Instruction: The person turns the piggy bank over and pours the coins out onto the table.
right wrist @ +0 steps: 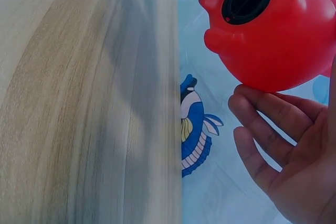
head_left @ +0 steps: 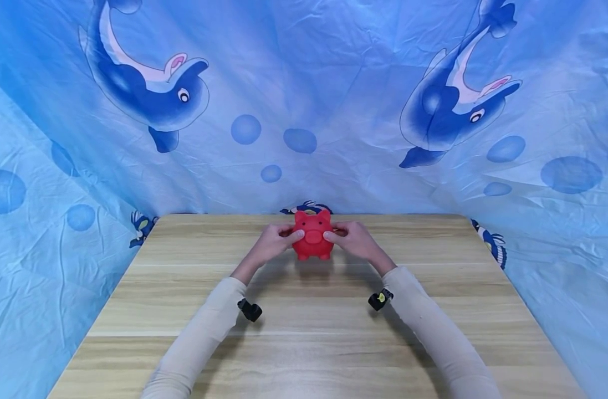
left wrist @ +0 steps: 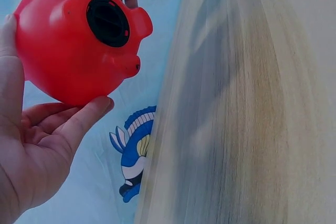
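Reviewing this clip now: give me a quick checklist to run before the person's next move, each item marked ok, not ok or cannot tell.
1. Left hand holds one side of the red piggy bank: ok.
2. Right hand holds the opposite side: ok.
3. Piggy bank upright, ears up and snout toward the head camera: ok.
4. Feet clear of the wooden table: ok, the wrist views show a gap beneath.
5. Black plug in the underside opening: ok, though how tightly it sits cannot be seen.
6. Anything inside: cannot tell, the red walls hide it.
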The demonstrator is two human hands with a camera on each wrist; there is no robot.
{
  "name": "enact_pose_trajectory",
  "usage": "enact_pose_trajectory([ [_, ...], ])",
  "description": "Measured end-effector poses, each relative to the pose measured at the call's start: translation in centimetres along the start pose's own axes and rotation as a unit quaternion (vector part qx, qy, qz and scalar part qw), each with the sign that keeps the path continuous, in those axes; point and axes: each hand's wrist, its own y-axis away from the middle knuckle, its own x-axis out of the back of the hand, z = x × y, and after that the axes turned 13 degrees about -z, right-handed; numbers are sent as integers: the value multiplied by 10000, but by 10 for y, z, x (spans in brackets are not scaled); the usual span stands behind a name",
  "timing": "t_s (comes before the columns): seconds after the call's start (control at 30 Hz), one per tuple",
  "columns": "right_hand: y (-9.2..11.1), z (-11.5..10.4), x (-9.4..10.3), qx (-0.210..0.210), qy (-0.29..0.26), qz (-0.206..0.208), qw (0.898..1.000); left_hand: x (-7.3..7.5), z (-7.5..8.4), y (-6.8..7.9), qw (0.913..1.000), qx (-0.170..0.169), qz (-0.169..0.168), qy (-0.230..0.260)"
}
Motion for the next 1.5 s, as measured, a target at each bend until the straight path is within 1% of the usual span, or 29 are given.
enact_pose_trajectory([
  [0.23,0,-2,-2,-151,149,100,9997,-2,-2,-2,9989,155,-162,419],
  [0.37,1,-2,-3,-82,94,121,9998,-2,-1,-2,9978,273,-167,589],
  [0.5,1,0,-4,8,-70,120,9999,-2,-1,-2,9971,365,-172,642],
  [0.6,2,2,-5,-31,-176,101,9998,-2,-1,-2,9956,495,-203,774],
  [0.7,2,2,-5,-122,-329,15,9994,-2,-1,-1,9935,633,-216,924],
  [0.9,2,1,-6,-283,-712,-164,9969,-3,-2,-1,9904,724,-346,1122],
  [1.2,4,-2,-11,-472,-905,-89,9947,-4,-2,-1,9845,857,-434,1466],
  [1.3,4,-3,-11,-467,-868,-102,9951,-4,-2,0,9835,889,-421,1516],
  [1.5,4,-4,-10,-336,-498,-199,9980,-3,-2,1,9827,889,-426,1567],
])
